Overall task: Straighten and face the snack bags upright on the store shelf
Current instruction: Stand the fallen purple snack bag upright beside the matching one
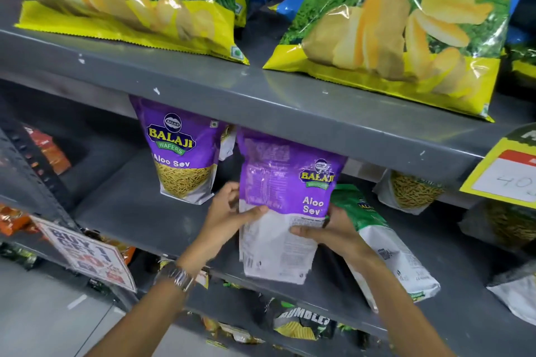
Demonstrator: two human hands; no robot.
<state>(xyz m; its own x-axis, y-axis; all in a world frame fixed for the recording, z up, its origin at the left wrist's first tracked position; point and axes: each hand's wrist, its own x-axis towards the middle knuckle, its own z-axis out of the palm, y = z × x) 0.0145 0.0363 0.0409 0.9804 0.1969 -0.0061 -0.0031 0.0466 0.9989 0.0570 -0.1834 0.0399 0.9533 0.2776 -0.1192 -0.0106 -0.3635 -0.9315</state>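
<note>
Hands, left (229,211) and right (327,229), grip one of two purple Aloo Sev bags (278,200).

I see glossy plastic film on the purple Aloo Sev bag (290,182) and the yellow chip bags (406,38); the shelf (261,95) looks like smooth grey painted metal, chipped in spots.

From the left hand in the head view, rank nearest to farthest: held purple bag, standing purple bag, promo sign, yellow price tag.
1. Held purple bag, touching the left hand.
2. Standing purple bag, up and left.
3. Promo sign, lower left.
4. Yellow price tag, far right.
</note>
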